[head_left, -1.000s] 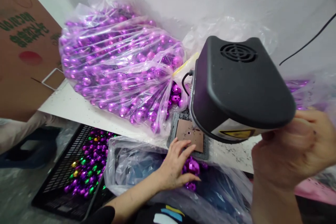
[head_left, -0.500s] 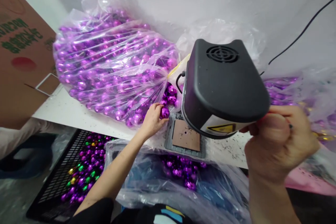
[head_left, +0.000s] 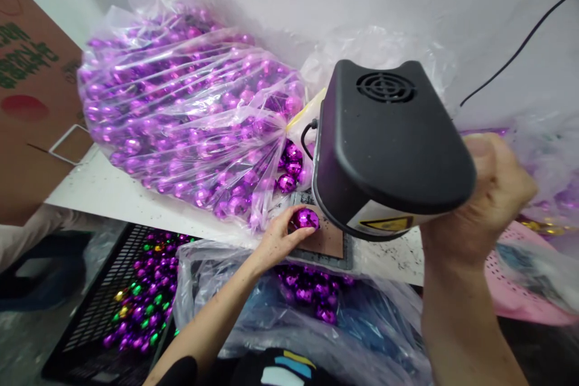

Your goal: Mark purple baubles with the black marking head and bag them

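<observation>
Between the thumb and fingers of my left hand (head_left: 281, 237) is a shiny purple ball (head_left: 307, 218), held over the brown square plate (head_left: 328, 240) of a small grey base. My right hand (head_left: 484, 211) is at the right side of a black machine head (head_left: 393, 139) with a round vent and a yellow warning label. Its fingers are partly hidden behind the machine, and what they grip does not show. Loose purple balls (head_left: 289, 167) lie just behind the base, beside a big clear bag of purple balls (head_left: 190, 114).
A black crate (head_left: 85, 307) with purple, green and gold balls stands lower left. Nearer me, an open plastic bag (head_left: 253, 325) holds purple balls. A cardboard box (head_left: 31, 108) is at left, a pink basket (head_left: 520, 289) at right. A person's sleeve (head_left: 27, 232) shows far left.
My left hand has moved right and nearer me with a purple ball, from beside the base to over the brown plate. My right hand has shifted up slightly along the machine's side.
</observation>
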`<state>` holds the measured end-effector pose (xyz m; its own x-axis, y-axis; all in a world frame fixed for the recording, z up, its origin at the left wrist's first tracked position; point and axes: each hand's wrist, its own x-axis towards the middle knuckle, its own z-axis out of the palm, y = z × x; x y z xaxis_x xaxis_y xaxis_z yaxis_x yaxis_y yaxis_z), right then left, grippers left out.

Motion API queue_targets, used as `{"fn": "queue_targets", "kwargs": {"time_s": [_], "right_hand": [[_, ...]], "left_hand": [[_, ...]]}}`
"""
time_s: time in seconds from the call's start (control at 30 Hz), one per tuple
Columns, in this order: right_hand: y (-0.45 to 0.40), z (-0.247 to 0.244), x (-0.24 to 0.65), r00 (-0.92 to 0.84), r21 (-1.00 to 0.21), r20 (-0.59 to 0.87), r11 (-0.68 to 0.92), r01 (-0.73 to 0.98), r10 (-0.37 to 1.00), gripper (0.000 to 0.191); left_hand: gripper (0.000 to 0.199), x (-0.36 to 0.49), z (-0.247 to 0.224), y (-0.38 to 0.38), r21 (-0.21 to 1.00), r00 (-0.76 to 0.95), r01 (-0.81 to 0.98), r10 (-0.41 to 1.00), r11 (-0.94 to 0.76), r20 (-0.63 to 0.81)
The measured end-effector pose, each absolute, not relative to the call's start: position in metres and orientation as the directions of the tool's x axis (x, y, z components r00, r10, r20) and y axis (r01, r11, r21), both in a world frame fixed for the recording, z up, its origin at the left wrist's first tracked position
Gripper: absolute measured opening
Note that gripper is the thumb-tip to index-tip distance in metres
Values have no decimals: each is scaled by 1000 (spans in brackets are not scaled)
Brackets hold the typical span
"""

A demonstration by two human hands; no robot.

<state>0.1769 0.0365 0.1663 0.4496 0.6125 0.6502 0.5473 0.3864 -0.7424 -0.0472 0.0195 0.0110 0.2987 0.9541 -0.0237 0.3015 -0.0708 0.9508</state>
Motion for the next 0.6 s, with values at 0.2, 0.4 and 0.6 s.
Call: {"fn": "queue_targets", "kwargs": {"time_s": [0.2, 0.4, 0.6], "right_hand": [[35, 168, 176, 451, -750, 644, 394, 531, 618, 51], [34, 169, 175, 442, -733, 662, 401, 549, 605, 54], [35, 170, 175, 419, -715, 672, 391, 579, 610, 54]], "left_hand": [[42, -38, -6, 20, 915, 236, 392, 972, -93, -3], [46, -32, -14, 19, 916, 212, 390, 977, -92, 9], [48, -37, -14, 19, 942, 218, 331, 976, -57, -18]]}}
